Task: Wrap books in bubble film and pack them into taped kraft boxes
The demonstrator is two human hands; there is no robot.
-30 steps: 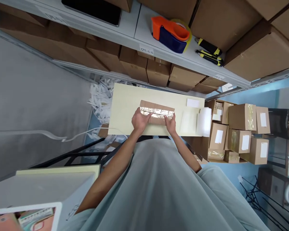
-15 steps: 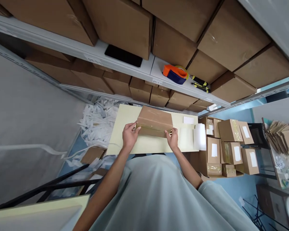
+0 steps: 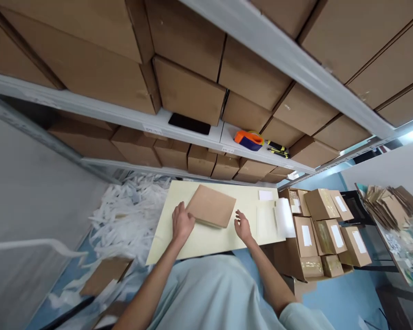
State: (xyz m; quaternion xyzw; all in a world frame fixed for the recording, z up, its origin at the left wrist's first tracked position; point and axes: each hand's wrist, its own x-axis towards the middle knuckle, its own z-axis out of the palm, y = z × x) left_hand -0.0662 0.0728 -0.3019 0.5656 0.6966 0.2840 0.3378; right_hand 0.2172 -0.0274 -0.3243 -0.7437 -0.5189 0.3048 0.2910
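A brown cardboard box (image 3: pixel 211 206) lies on the pale yellow table (image 3: pixel 199 243), turned at an angle with its plain broad face up. My left hand (image 3: pixel 183 223) grips its left corner; the fingertips are partly hidden at the box's edge. To the right of the box, my right hand (image 3: pixel 242 227) is held just off it, with the fingers apart and nothing in them. A roll of white labels (image 3: pixel 284 217) lies at the table's right end, and a small white slip (image 3: pixel 265 195) is behind it.
Metal shelves packed with cardboard boxes rise behind the table. On one shelf lie a black phone (image 3: pixel 189 123), an orange tape dispenser (image 3: pixel 248 140) and yellow-black cutters (image 3: pixel 277 149). A large carton of labelled boxes (image 3: pixel 306 233) stands right; white scraps (image 3: pixel 127 220) heap left.
The box has turned and now shows its broad face flat upward. My right hand has let go of it and moved slightly away. The head view has tilted up.
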